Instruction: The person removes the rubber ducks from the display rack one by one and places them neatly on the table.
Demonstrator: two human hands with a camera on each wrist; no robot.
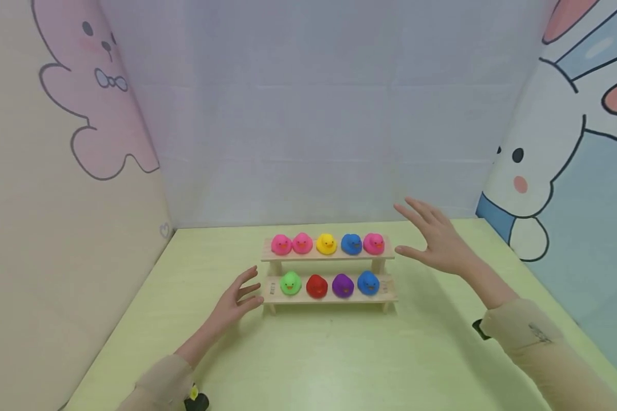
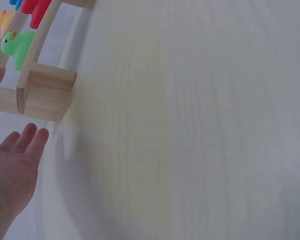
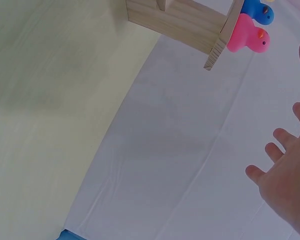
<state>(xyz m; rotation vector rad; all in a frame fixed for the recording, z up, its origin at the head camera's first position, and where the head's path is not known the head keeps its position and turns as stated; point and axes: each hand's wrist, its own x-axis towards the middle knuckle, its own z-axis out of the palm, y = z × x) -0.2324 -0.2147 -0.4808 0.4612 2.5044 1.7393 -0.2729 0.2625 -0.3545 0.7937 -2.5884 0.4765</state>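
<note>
A two-tier wooden rack (image 1: 329,301) carries rubber ducks in two rows. Along the upper tier sit three pink ducks, a yellow duck (image 1: 326,244) and a blue duck (image 1: 352,244); the rightmost pink duck (image 1: 374,244) is at that tier's end. On the lower tier are a green duck (image 1: 290,283), a red duck (image 1: 316,286), a purple duck (image 1: 343,286) and another blue duck (image 1: 368,283). My left hand (image 1: 231,302), holding nothing, is beside the rack's left end with fingers spread. Raised to the right of the upper tier, my right hand (image 1: 439,242) is empty too, its fingers extended.
The rack stands on a pale yellow-green table (image 1: 308,354). Behind it hangs a plain pale cloth backdrop (image 1: 319,114). Side walls carry a pink cartoon animal (image 1: 92,97) at left and a white cartoon rabbit (image 1: 535,142) at right.
</note>
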